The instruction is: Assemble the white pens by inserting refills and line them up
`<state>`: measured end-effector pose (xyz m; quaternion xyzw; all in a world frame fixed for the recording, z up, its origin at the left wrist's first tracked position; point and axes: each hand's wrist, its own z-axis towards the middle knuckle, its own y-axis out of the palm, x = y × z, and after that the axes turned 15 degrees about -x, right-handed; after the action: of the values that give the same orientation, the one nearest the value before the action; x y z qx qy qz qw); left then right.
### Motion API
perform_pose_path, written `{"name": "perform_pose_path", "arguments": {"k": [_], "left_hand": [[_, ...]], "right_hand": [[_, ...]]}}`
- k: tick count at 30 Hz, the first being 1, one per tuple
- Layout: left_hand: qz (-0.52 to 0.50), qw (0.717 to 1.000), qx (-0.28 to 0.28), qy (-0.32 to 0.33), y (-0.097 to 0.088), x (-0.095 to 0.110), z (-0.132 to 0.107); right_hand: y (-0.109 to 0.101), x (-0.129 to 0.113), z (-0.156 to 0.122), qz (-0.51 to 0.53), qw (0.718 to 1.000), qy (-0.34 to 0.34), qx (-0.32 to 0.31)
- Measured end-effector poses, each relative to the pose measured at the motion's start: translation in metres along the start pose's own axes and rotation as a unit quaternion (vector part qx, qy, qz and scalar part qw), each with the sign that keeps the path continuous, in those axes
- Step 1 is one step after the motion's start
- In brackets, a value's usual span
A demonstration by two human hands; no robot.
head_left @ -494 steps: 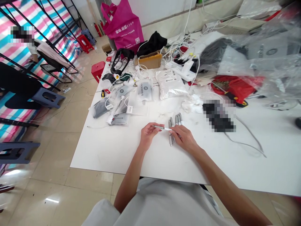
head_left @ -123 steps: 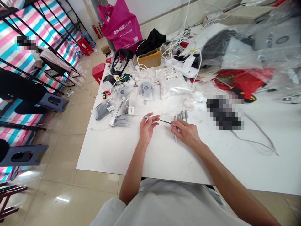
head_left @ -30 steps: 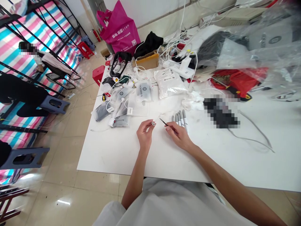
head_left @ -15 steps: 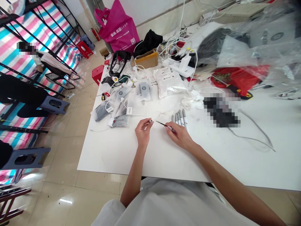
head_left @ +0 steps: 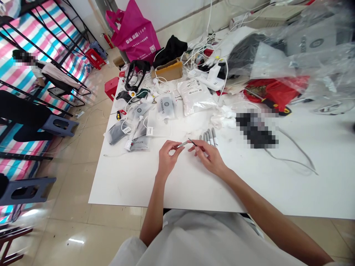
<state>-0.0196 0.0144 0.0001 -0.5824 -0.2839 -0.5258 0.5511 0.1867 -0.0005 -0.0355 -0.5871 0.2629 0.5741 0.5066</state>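
My left hand (head_left: 167,157) pinches a short grey tube (head_left: 182,144) that looks like a marker cap. In my right hand (head_left: 208,157) is a thin dark stick (head_left: 192,142), its tip tilted up near the tube's free end. I cannot tell if the two pieces touch. Most of the stick is covered by my fingers. Just behind the right hand, several grey-capped markers (head_left: 213,137) lie side by side on the white table (head_left: 194,188), their lower ends partly hidden by that hand.
Clear plastic pouches (head_left: 165,107) and cables spread over the table's left part. A white parcel (head_left: 195,96), a power strip (head_left: 206,79) and a red bag (head_left: 288,90) lie farther back. A pixelated dark object (head_left: 256,129) with a grey cord is at the right. Another person sits far left.
My hands have come closer together. The grey tube has turned and shows more of its length, and the dark stick now points up and left beside it. The view has shifted slightly.
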Motion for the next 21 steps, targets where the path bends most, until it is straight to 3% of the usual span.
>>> {"name": "perform_pose_path", "arguments": {"k": [5, 8, 12, 18, 21], "left_hand": [[-0.076, 0.997, 0.006, -0.014, 0.012, 0.008, -0.005], [-0.137, 0.989, 0.015, -0.055, 0.023, 0.008, -0.009], [-0.171, 0.983, 0.021, -0.060, 0.033, 0.004, -0.010], [-0.172, 0.978, 0.110, -0.051, 0.028, -0.007, -0.007], [-0.197, 0.970, 0.129, -0.055, 0.023, -0.009, -0.005]], "right_hand": [[0.004, -0.007, -0.002, -0.016, 1.000, 0.007, -0.024], [0.006, -0.006, -0.002, 0.007, 1.000, 0.015, -0.018], [0.008, -0.002, -0.003, 0.023, 0.999, 0.021, -0.003], [0.007, 0.000, -0.001, 0.085, 0.996, -0.007, -0.004], [0.005, 0.001, 0.000, 0.098, 0.995, -0.017, 0.010]]}}
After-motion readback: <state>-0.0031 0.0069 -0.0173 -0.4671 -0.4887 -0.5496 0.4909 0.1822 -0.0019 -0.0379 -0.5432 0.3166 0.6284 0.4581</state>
